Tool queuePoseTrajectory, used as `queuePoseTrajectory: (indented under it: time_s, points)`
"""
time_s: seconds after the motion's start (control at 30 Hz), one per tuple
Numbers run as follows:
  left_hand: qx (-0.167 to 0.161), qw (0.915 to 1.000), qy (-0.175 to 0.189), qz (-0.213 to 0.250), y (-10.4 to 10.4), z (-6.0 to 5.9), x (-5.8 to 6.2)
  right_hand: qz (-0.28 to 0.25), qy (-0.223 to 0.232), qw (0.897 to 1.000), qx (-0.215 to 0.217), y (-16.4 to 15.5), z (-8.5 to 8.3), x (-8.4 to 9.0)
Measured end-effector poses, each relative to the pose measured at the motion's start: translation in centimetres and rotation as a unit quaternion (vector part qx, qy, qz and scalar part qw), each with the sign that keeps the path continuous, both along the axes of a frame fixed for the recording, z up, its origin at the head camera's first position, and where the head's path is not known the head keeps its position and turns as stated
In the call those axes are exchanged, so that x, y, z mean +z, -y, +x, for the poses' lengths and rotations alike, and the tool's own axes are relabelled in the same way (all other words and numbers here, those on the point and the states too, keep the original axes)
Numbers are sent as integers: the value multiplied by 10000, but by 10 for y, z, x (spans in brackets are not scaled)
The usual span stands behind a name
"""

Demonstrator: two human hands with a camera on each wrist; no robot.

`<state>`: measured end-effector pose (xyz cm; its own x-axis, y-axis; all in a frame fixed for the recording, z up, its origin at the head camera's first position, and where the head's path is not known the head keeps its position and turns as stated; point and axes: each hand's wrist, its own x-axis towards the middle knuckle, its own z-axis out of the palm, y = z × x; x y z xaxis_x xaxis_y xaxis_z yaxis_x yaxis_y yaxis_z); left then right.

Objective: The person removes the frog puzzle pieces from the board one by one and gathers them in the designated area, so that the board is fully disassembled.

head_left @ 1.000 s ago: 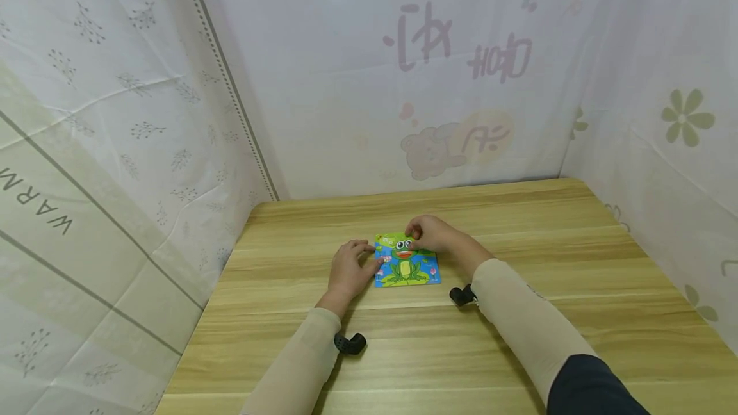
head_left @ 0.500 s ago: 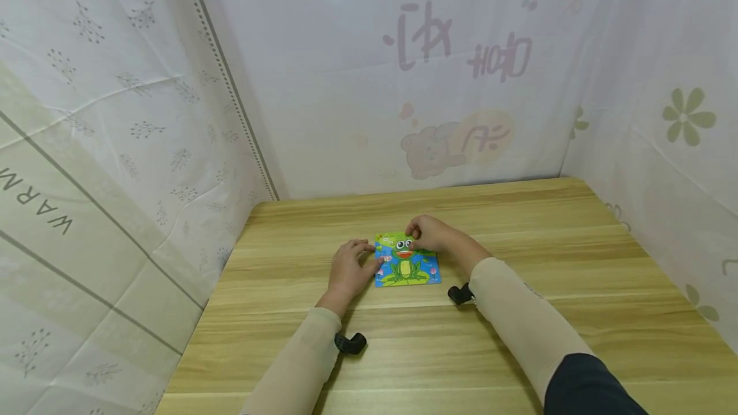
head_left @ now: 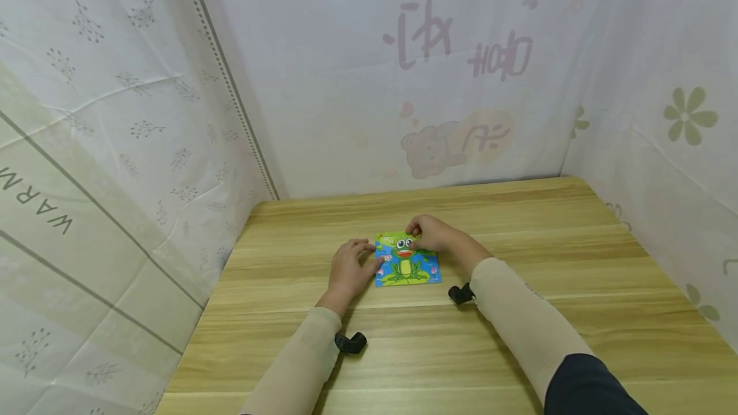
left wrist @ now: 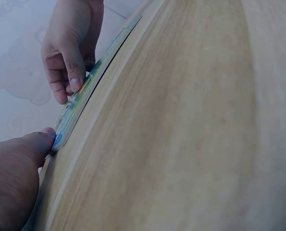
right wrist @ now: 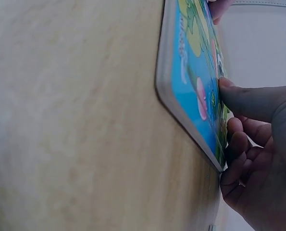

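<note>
Flat on our wooden worktop (head_left: 519, 312) lies a frog puzzle board (head_left: 407, 266). Our left hand (head_left: 348, 269) steadies its left edge with relaxed fingers; our right hand (head_left: 434, 234) pinches the top edge. It looks thin, stiff and light, best gripped by its edges.

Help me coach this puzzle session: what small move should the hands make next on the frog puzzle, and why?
Probably press the right hand fingertips down on the top right piece. That hand rests curled on the frog puzzle near the frog's head, while the left hand steadies the board's left edge on the table. Whether the piece is seated cannot be told.
</note>
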<state>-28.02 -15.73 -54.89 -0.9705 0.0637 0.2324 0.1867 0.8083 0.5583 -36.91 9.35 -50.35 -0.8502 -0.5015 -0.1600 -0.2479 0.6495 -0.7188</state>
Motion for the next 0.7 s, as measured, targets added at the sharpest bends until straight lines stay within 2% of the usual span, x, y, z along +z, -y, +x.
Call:
queuePoseTrajectory:
  time_s: [0.3, 0.7]
  points:
    - [-9, 10000, -29, 20, 1, -1, 0, -137, -86, 9999, -40, -1, -6, -5]
    - [-11, 10000, -30, 6, 1, -1, -1, -381, -123, 9992, -80, -3, -2, -8]
